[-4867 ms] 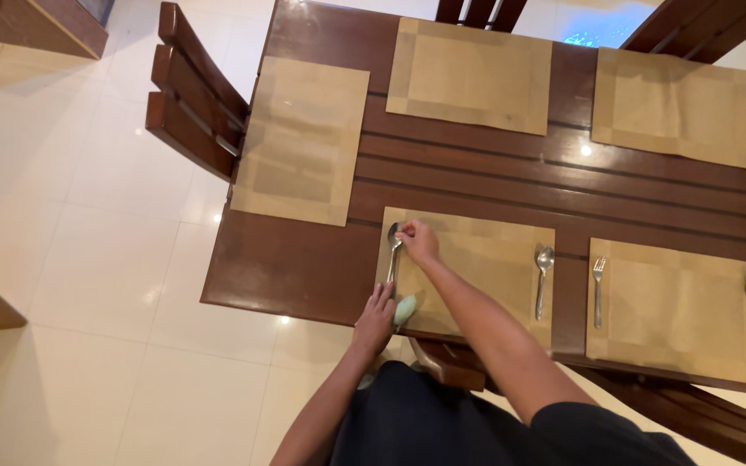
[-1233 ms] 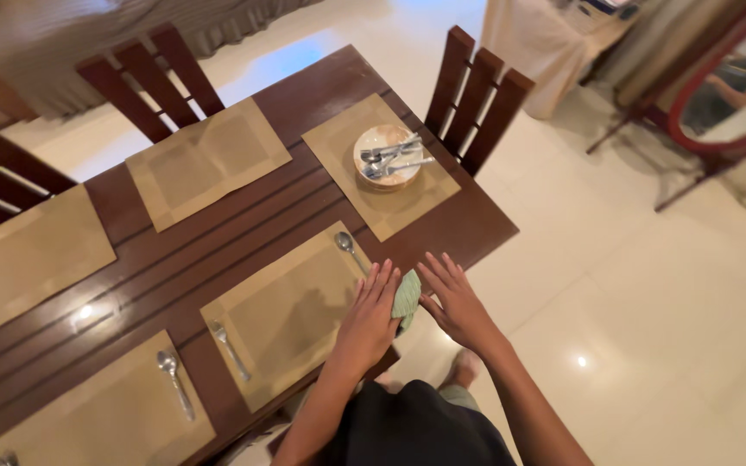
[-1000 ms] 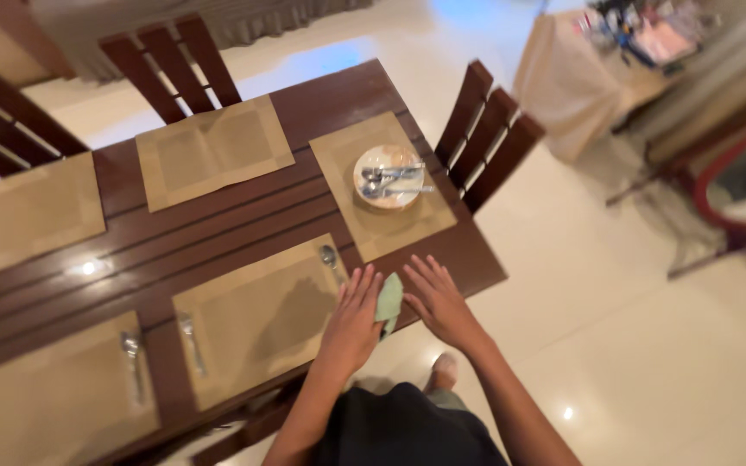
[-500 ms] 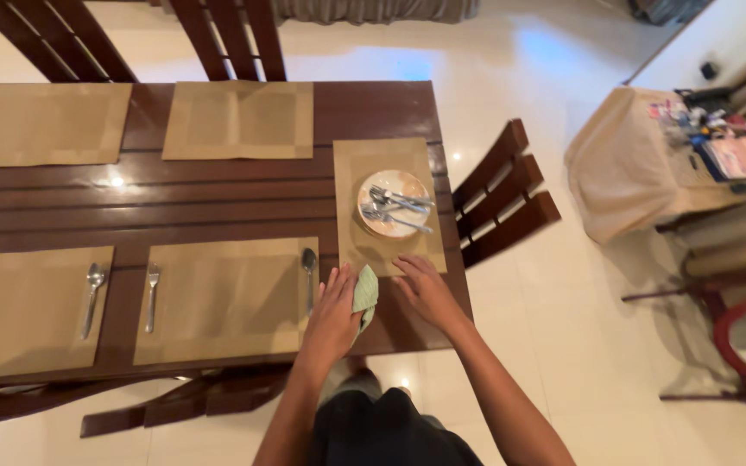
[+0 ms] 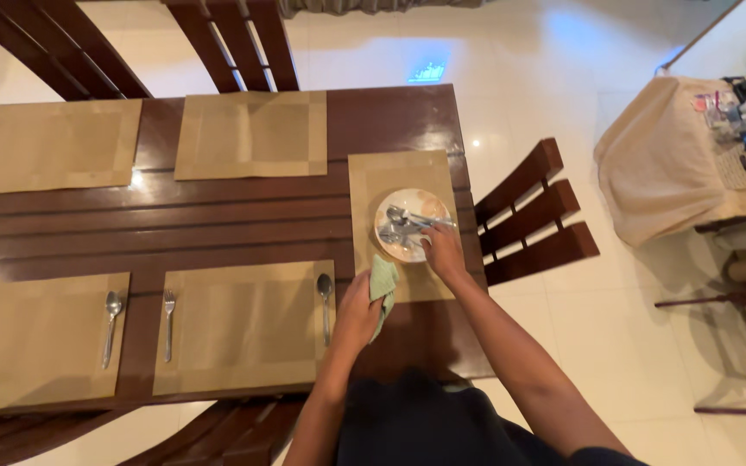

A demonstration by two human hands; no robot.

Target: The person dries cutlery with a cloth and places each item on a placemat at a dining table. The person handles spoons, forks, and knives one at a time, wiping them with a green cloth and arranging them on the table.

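Note:
My left hand (image 5: 357, 311) grips a pale green cloth (image 5: 382, 286) above the table's near edge, beside a spoon (image 5: 325, 302) on a tan placemat (image 5: 243, 326). My right hand (image 5: 444, 253) reaches onto a round plate (image 5: 395, 243) with several pieces of cutlery (image 5: 407, 223) on it, its fingers on the pieces at the plate's right rim. Whether they are closed on one piece I cannot tell. The plate stands on a tan placemat (image 5: 390, 177) at the table's right end.
The dark wooden table (image 5: 218, 220) carries more placemats; a fork (image 5: 167, 324) and a second spoon (image 5: 111, 324) lie at the near left. A wooden chair (image 5: 533, 220) stands right of the table, two chairs (image 5: 235, 39) behind it. A cloth-covered side table (image 5: 675, 164) is far right.
My right hand has moved from the table edge up onto the plate of cutlery. My left hand has moved slightly forward with the green cloth. The view has shifted slightly.

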